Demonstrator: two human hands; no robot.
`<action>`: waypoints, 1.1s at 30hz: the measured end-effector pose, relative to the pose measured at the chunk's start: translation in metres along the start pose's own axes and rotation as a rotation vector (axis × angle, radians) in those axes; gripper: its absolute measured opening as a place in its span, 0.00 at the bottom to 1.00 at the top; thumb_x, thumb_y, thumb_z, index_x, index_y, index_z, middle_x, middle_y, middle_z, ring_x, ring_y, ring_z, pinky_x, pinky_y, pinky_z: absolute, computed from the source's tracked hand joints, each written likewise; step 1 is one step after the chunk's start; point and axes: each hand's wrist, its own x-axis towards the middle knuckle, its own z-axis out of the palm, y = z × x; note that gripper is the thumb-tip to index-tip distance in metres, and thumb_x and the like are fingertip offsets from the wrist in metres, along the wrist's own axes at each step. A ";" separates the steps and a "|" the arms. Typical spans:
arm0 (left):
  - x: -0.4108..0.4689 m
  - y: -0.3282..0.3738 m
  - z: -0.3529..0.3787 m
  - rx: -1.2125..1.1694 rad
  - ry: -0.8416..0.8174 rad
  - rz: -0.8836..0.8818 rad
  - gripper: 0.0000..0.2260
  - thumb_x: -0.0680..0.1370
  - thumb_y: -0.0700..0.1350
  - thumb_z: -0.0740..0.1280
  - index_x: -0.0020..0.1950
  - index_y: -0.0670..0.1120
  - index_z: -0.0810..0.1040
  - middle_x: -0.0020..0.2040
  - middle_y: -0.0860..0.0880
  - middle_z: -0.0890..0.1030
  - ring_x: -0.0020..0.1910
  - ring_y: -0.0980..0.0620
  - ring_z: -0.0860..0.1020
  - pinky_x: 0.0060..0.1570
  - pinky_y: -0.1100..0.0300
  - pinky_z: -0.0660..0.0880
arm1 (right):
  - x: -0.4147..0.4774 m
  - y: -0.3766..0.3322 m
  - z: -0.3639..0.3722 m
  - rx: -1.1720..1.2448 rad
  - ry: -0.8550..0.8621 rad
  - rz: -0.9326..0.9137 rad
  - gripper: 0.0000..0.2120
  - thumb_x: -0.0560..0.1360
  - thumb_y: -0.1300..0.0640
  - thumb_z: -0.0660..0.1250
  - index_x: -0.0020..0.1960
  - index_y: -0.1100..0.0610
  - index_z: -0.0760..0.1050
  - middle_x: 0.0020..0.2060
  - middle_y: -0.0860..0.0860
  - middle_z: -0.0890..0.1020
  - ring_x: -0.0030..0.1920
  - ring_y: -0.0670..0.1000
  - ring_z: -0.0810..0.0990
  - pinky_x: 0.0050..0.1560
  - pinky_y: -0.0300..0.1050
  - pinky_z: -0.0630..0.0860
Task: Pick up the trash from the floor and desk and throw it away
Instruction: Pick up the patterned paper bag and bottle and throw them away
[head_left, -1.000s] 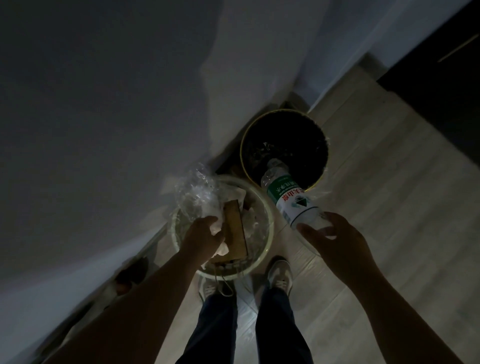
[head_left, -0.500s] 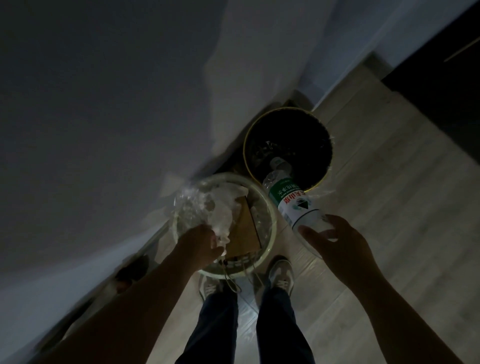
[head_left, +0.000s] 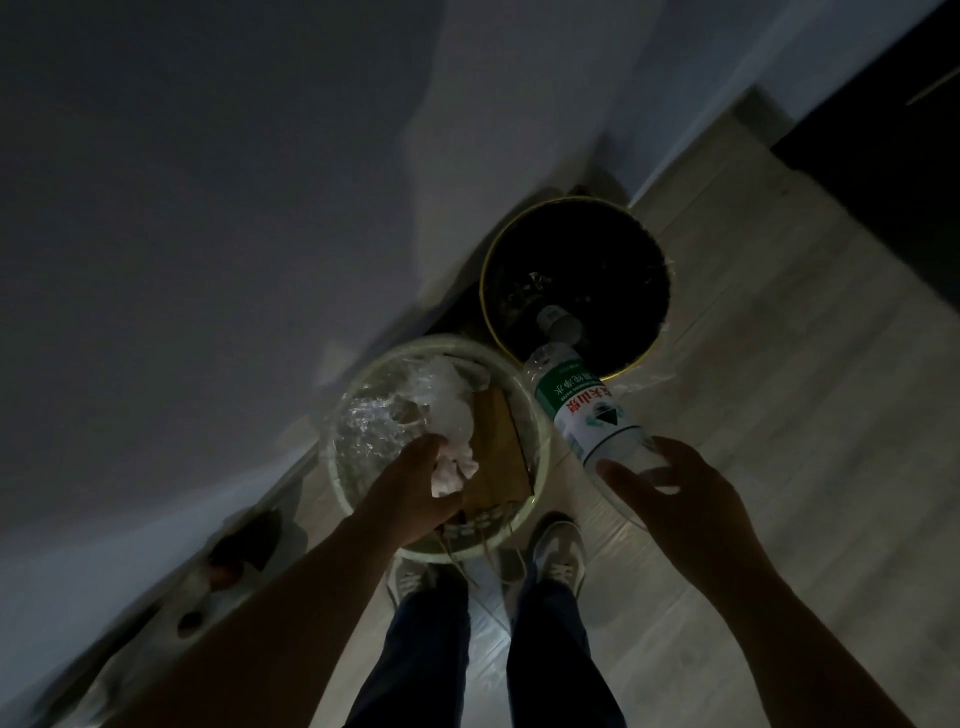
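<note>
While the light is very low, the main outlines can be read from the head view.

Left hand (head_left: 415, 488): reached down into the pale round bin (head_left: 541, 431), fingers curled round a wad of white crumpled paper (head_left: 451, 418). The wad sits inside the rim, over the bin's contents. Beside it on the wall side lies clear crinkled plastic film (head_left: 366, 423). On the other side a flat brown piece of cardboard (head_left: 498, 457) leans inside the same bin.

Right hand (head_left: 691, 499): thumb and fingers wrapped round the base end of a clear plastic bottle (head_left: 582, 410). The bottle is tilted, neck and cap pointing away from the person. The cap end lies over the opening of the dark bin (head_left: 484, 312), which has a yellowish rim and a black liner. Bottle label is green and white with red characters. I cannot tell whether any liquid is inside.

The two bins stand touching or almost touching, both close against the grey wall (head_left: 208, 208), on a light wood-pattern floor (head_left: 779, 374). The dark bin is the farther one.

The person's shoes (head_left: 558, 551) stand just in front of the pale bin, with dark trouser legs (head_left: 431, 649) below them in the frame.
</note>
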 end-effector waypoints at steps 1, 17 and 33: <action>0.004 -0.002 0.005 0.023 -0.015 0.007 0.28 0.72 0.44 0.73 0.69 0.47 0.67 0.66 0.47 0.71 0.55 0.56 0.72 0.41 0.76 0.67 | 0.003 0.002 0.002 0.013 0.005 0.009 0.38 0.65 0.36 0.69 0.68 0.55 0.67 0.49 0.49 0.76 0.47 0.47 0.78 0.43 0.42 0.77; 0.007 0.010 0.016 0.270 0.116 0.008 0.27 0.76 0.49 0.67 0.73 0.45 0.66 0.69 0.44 0.69 0.65 0.46 0.72 0.63 0.56 0.69 | 0.021 0.009 -0.006 0.003 0.085 0.028 0.33 0.71 0.42 0.70 0.70 0.55 0.65 0.46 0.48 0.77 0.43 0.46 0.74 0.35 0.35 0.67; -0.079 0.074 -0.080 0.351 0.029 0.024 0.21 0.78 0.53 0.64 0.69 0.49 0.70 0.65 0.48 0.73 0.63 0.51 0.73 0.60 0.61 0.68 | -0.047 -0.101 -0.055 -0.094 0.105 -0.109 0.26 0.72 0.50 0.69 0.68 0.53 0.69 0.58 0.53 0.77 0.58 0.54 0.76 0.54 0.46 0.72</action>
